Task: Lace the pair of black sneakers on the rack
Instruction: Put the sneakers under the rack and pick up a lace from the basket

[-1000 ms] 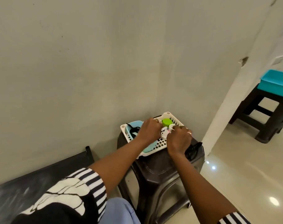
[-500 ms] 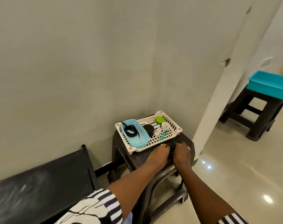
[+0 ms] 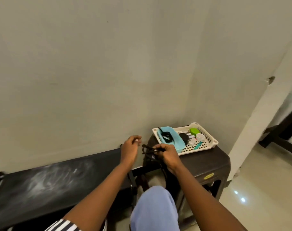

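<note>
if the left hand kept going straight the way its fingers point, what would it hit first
Probably the grey wall. The left hand is empty, its fingers reaching forward above the end of the black bench, with nothing visible between them and the wall, though depth is hard to judge.

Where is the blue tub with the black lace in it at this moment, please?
In the head view, right of centre, the blue tub sits in the left end of the white basket on the dark stool, just beyond the right hand.
</note>
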